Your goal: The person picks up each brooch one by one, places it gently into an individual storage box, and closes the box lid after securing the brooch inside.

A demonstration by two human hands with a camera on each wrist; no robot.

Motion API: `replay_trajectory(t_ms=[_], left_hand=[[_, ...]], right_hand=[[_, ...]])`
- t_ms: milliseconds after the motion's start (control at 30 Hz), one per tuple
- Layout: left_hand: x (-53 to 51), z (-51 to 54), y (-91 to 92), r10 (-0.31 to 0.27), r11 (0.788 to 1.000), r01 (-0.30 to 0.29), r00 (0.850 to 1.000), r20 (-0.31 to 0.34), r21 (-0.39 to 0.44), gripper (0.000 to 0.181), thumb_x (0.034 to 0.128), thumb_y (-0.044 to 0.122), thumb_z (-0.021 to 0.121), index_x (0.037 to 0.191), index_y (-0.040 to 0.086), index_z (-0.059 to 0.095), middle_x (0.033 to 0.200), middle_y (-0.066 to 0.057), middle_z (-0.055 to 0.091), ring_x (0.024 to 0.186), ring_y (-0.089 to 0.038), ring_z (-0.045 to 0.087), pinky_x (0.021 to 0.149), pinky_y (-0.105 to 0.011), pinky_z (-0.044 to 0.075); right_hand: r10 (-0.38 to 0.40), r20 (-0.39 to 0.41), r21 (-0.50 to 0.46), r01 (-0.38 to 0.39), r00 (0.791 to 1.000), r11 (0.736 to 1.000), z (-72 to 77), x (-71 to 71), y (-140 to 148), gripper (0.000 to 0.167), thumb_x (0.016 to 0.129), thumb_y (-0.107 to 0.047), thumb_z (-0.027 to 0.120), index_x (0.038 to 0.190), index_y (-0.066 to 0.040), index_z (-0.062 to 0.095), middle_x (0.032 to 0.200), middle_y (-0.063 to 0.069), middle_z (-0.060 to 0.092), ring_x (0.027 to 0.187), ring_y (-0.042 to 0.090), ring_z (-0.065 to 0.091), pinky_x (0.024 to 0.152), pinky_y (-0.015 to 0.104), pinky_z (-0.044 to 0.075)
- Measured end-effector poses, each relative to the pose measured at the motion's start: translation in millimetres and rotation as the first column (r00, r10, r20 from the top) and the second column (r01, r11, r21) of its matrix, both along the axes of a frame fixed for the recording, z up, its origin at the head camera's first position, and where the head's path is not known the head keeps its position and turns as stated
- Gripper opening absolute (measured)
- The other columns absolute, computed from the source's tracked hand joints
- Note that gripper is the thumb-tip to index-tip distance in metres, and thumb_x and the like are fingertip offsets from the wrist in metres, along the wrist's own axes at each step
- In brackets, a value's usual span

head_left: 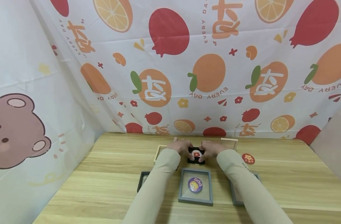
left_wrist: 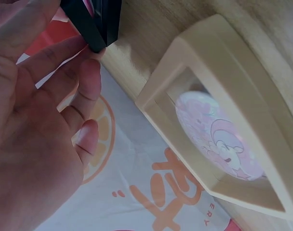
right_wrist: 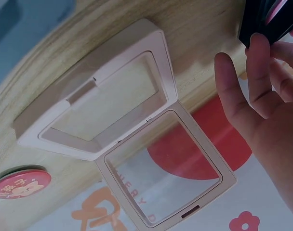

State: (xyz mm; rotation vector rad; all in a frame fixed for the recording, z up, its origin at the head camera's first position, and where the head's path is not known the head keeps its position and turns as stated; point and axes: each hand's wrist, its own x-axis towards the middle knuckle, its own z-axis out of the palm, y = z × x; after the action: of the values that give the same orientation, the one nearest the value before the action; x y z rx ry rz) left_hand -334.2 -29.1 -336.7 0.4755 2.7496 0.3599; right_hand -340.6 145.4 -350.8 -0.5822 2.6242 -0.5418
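Both hands meet at a small black display frame (head_left: 196,161) near the back of the table. A round badge (head_left: 196,154) with a red flower shows inside it. My left hand (head_left: 180,147) holds the frame's left side with thumb and fingers, and my right hand (head_left: 212,148) holds its right side. In the left wrist view, fingertips touch a lower corner of the black frame (left_wrist: 112,21), whose halves stand slightly apart. The right wrist view has fingertips against the other corner, with the remaining fingers loosely bent.
Left of the hands stands a cream frame (left_wrist: 158,79) with a pink badge (left_wrist: 219,137). On the right are an open pale-pink frame (right_wrist: 141,38) and a red badge (head_left: 248,158). Nearer lie a grey-blue frame (head_left: 195,201) holding a purple badge (head_left: 195,185), and two frames partly behind the forearms.
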Motion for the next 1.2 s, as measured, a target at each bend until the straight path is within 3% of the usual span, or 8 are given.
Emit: replay_trajectory(t_ms=[333,600,933,1200], left_hand=[[0.1,-2.6,0.2,-0.028,0.999,0.027,0.999,-0.037,-0.022,0.042,0.0838,0.033,0.084,0.120,0.016,0.074,0.112,0.003,0.073,0.094,-0.011,0.060,0.110,-0.042,0.025],[-1.1,-5.3,0.0,-0.039,0.999,0.038,0.998,-0.053,-0.027,0.038,0.0819,0.034,0.086,0.114,0.016,0.075,0.098,0.006,0.072,0.082,-0.012,0.054,0.087,-0.034,0.028],[1.2,-6.8,1.5,-0.034,0.998,0.030,0.996,-0.080,-0.049,0.050,0.0801,0.035,0.086,0.124,0.015,0.073,0.108,0.003,0.073,0.087,-0.012,0.052,0.086,-0.034,0.027],[2.2,-10.4,2.6,-0.071,0.995,0.062,0.990,-0.124,-0.077,0.036,0.0794,0.034,0.087,0.108,0.014,0.077,0.098,0.004,0.073,0.081,-0.013,0.053,0.083,-0.033,0.028]], right_hand=[[-0.021,-0.011,0.006,0.022,1.000,1.000,-1.4,0.2,0,0.037,0.085,-0.021,0.084,0.102,-0.005,0.054,0.097,0.007,0.054,0.085,0.021,0.051,0.078,0.034,0.044],[0.000,-0.034,0.023,0.000,0.999,1.000,-1.8,-0.6,-2,0.035,0.085,-0.020,0.084,0.103,-0.004,0.058,0.095,0.005,0.055,0.084,0.019,0.050,0.075,0.032,0.043],[0.021,-0.084,0.034,-0.018,0.996,0.999,-4.4,-1.1,-4,0.031,0.081,-0.019,0.087,0.097,-0.005,0.065,0.094,0.002,0.056,0.083,0.017,0.051,0.073,0.029,0.044],[0.038,-0.110,0.024,-0.035,0.993,0.999,-7.5,-0.8,-4,0.035,0.079,-0.017,0.089,0.101,-0.002,0.065,0.095,0.003,0.059,0.082,0.017,0.054,0.074,0.030,0.047]])
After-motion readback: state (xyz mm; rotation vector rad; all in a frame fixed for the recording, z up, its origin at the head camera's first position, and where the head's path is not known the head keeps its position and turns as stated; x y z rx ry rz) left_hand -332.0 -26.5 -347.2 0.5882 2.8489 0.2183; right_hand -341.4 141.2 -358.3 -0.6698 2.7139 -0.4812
